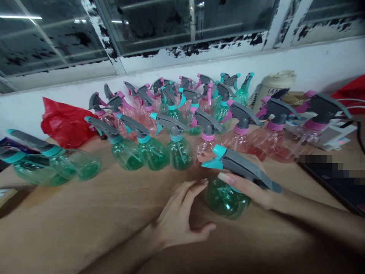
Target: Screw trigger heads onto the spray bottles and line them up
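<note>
My right hand (251, 188) is wrapped round the neck of a green spray bottle (226, 199) with a grey and teal trigger head (242, 165), which stands on the brown table (85, 224) near me. Just left of the bottle, my left hand (179, 217) rests open, its fingertips close to the green body and its thumb pointing right. Behind them several green spray bottles (151, 152) stand in a row, with pink spray bottles (256, 140) to their right.
More green and pink bottles crowd the back by the white wall. Two green bottles (51, 163) stand apart at the left. A red plastic bag (65, 123) lies at the back left. A cream tub (270, 89) and a white power strip (333, 139) are at the right.
</note>
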The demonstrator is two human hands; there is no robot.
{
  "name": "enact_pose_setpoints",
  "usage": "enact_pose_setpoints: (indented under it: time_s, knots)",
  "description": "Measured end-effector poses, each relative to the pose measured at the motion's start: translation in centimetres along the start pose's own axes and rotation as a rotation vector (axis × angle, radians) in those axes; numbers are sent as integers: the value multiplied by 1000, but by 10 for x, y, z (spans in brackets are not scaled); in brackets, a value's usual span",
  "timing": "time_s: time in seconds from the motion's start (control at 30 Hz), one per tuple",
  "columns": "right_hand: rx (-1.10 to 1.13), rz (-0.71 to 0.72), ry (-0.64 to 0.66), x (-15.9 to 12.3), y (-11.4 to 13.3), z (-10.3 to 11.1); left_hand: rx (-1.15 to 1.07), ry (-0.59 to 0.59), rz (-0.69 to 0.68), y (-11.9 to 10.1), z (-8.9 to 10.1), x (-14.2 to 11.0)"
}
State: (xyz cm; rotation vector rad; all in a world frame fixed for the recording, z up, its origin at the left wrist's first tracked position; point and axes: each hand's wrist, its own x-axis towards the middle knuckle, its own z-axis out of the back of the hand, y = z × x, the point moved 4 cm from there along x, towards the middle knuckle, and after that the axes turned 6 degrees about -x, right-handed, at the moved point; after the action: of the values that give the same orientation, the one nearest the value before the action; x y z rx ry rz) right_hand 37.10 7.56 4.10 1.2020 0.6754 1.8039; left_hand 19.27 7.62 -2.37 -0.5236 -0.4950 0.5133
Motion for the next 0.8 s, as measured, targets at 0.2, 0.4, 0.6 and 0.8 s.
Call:
enact_pose_setpoints:
  time_s: [0.2,0.4,0.6,0.8]
  knots:
    - [-37,32,-31,4,7,-8,-32,-79,13,-3,-1,-3]
    - [-6,121,7,13,24,-41,-15,-187,59,-7,7,-13]
    - [68,227,42,28,50,-92,61,-332,135,-8,36,-52]
    - [-8,337,256,46,69,-145,174,-399,174,-3,77,-103]
